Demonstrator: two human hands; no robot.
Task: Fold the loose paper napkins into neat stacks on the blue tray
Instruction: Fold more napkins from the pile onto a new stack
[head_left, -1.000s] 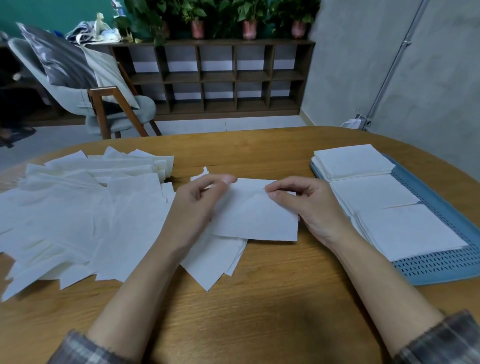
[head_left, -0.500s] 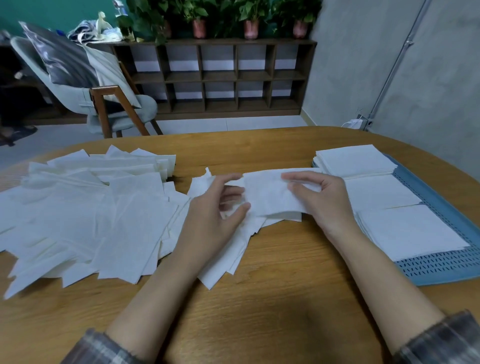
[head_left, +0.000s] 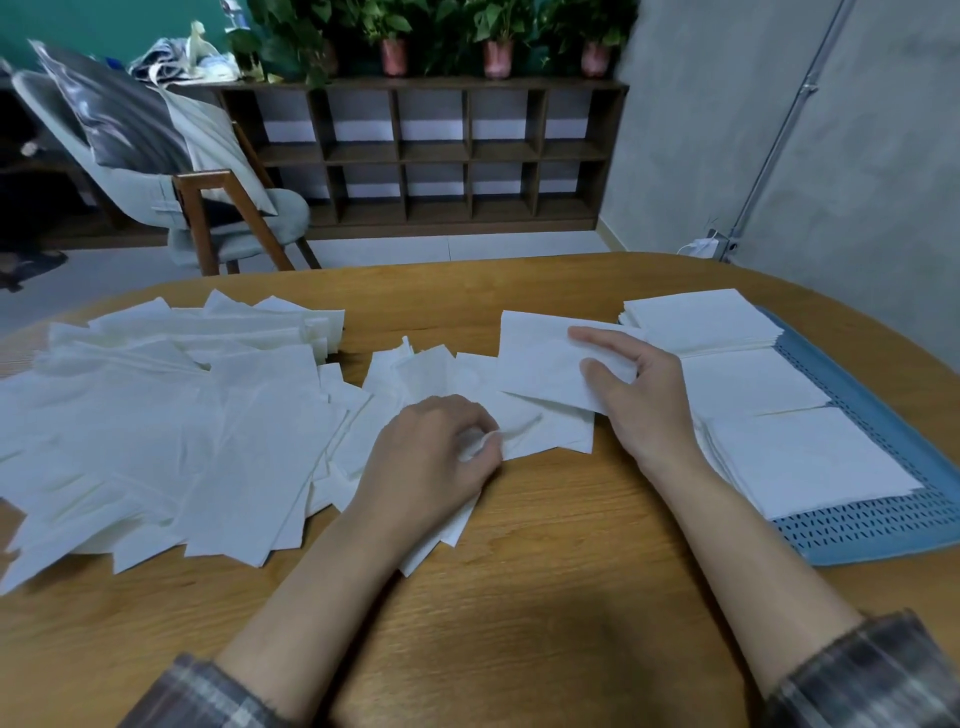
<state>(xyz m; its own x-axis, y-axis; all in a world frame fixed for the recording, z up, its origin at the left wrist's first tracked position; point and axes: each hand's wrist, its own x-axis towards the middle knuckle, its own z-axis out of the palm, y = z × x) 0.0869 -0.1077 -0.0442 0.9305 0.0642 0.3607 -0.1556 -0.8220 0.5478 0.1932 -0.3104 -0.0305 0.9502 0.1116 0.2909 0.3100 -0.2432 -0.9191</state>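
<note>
A folded white napkin (head_left: 540, 358) is held just above the table by my right hand (head_left: 631, 395), thumb under and fingers over its right end, close to the blue tray (head_left: 878, 421). Three stacks of folded napkins lie on the tray: far (head_left: 701, 319), middle (head_left: 748, 382) and near (head_left: 810, 457). My left hand (head_left: 441, 452) rests on the loose napkins at the table's middle and pinches the edge of one napkin (head_left: 524, 431). A wide heap of loose napkins (head_left: 156, 426) covers the table's left side.
The wooden table (head_left: 545, 571) is round-edged; its bare wood lies in front of my hands. Beyond it stand a chair (head_left: 208, 208) at the left and a low dark shelf (head_left: 431, 156) with potted plants. A grey wall runs along the right.
My right hand has carried the folded napkin to the right, towards the tray. My left hand has let go of it, dropped onto the loose napkins and pinched one.
</note>
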